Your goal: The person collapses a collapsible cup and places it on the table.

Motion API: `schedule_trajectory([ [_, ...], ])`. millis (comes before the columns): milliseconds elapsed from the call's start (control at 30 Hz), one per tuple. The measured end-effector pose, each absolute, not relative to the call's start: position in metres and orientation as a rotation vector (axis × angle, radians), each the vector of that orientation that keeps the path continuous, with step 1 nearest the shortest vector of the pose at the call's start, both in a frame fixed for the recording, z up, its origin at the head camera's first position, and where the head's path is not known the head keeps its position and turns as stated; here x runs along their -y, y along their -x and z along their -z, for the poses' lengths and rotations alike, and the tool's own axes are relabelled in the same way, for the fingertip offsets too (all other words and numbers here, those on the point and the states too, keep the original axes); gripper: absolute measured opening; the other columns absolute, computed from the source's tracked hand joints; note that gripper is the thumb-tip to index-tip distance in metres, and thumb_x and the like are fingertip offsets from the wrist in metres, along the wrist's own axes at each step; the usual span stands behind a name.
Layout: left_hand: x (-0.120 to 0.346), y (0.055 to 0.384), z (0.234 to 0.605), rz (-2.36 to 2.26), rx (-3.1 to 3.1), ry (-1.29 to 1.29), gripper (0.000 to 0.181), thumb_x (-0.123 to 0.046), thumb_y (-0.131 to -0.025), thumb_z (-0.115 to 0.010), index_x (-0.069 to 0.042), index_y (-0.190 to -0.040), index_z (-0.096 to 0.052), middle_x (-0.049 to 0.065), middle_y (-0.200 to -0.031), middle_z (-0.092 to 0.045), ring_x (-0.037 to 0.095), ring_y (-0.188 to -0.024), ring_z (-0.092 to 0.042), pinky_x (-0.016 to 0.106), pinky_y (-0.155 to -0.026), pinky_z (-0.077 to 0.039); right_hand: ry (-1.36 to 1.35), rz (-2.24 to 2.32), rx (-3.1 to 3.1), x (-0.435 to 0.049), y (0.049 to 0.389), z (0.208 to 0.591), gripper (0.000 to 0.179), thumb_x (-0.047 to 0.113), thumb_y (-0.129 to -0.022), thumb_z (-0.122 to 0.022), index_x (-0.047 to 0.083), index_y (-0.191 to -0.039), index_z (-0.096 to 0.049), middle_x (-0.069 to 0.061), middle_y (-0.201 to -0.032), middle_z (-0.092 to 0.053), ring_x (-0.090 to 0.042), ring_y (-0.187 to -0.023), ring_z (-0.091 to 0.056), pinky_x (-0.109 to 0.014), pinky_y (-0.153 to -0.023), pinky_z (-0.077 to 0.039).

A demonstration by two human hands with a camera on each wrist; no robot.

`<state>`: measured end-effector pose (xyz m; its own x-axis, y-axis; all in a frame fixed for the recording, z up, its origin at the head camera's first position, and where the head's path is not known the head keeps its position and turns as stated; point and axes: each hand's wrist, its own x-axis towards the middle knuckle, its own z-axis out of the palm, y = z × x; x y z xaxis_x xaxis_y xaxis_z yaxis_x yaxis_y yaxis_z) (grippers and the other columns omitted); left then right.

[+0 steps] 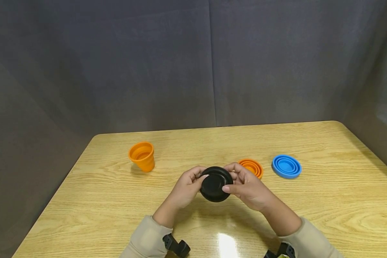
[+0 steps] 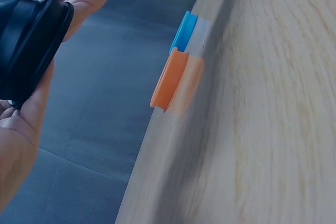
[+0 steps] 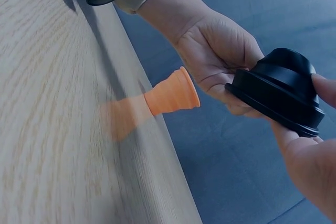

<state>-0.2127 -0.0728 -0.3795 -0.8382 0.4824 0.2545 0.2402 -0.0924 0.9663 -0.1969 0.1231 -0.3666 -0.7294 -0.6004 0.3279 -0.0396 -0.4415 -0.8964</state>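
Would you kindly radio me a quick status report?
Left hand, right hand: both gripping black cup. Held above table. Nothing visibly in the way.

Wide passage between upright orange cup (image 1: 143, 157) and black cup (image 1: 214, 183); narrow gap between flattened orange cup (image 1: 252, 167) and blue cup (image 1: 286, 166); curtain (image 1: 154, 71) bars far side

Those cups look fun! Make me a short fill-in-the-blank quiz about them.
The held cup is colored ____.
In the head view, the tall orange cup stands to the ____ of the held cup.
Near the flattened orange cup lies another flattened cup, colored ____.
In all, the number of orange cups is ____.

Missing words: black; left; blue; two.
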Motion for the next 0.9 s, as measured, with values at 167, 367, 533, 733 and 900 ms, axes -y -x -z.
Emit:
schedule_trajectory([
  [167, 0.0733, 0.2129, 0.3779, -2.058, -1.972, -0.822, 0.026, -0.009, -0.091, -0.043, 0.012, -0.104, -0.048, 0.005, -0.083, -0.053, 0.009, -0.072, -0.056, 0.020, -0.062, -0.047, 0.893, 2.252, -1.425, -0.1206, 0.1956, 0.3660, 0.031, -0.010, -0.080, -0.051, 0.001, -0.107, -0.038, -0.009, -0.099, -0.056, -0.017, -0.087, -0.057, -0.026, -0.076, -0.046],
  [367, 0.0732, 0.2124, 0.3762, -2.067, -1.962, -0.825, 0.025, -0.008, -0.091, -0.042, 0.013, -0.103, -0.048, 0.004, -0.081, -0.053, 0.008, -0.071, -0.055, 0.020, -0.061, -0.047, 0.855, 2.283, -1.449, -0.1179, 0.1950, 0.3664, 0.032, -0.010, -0.079, -0.052, 0.002, -0.105, -0.039, -0.008, -0.098, -0.055, -0.015, -0.085, -0.057, -0.025, -0.074, -0.047],
  [533, 0.0731, 0.2134, 0.3764, -2.036, -2.016, -0.780, 0.026, -0.011, -0.091, -0.043, 0.011, -0.103, -0.050, 0.004, -0.079, -0.052, 0.009, -0.070, -0.053, 0.021, -0.061, -0.046, 0.774, 2.299, -1.547, -0.1159, 0.1944, 0.3673, 0.033, -0.012, -0.078, -0.050, 0.005, -0.105, -0.041, -0.006, -0.096, -0.054, -0.014, -0.083, -0.056, -0.024, -0.072, -0.047],
  [733, 0.0743, 0.2138, 0.3780, -2.118, -1.866, -0.785, 0.025, -0.010, -0.090, -0.044, 0.010, -0.103, -0.049, 0.003, -0.082, -0.052, 0.010, -0.073, -0.053, 0.022, -0.064, -0.047, 0.672, 2.259, -1.768, -0.1144, 0.1932, 0.3663, 0.030, -0.010, -0.078, -0.049, 0.002, -0.105, -0.043, -0.005, -0.093, -0.054, -0.014, -0.079, -0.057, -0.025, -0.070, -0.048],
  [900, 0.0781, 0.2138, 0.3819, -2.208, -1.516, -0.824, 0.031, 0.000, -0.083, -0.044, 0.004, -0.113, -0.044, 0.006, -0.095, -0.054, 0.014, -0.084, -0.053, 0.026, -0.076, -0.044, 0.549, 2.208, -1.942, -0.1153, 0.1937, 0.3635, 0.032, -0.008, -0.076, -0.049, -0.007, -0.107, -0.041, -0.010, -0.089, -0.051, -0.014, -0.076, -0.056, -0.026, -0.067, -0.048],
])
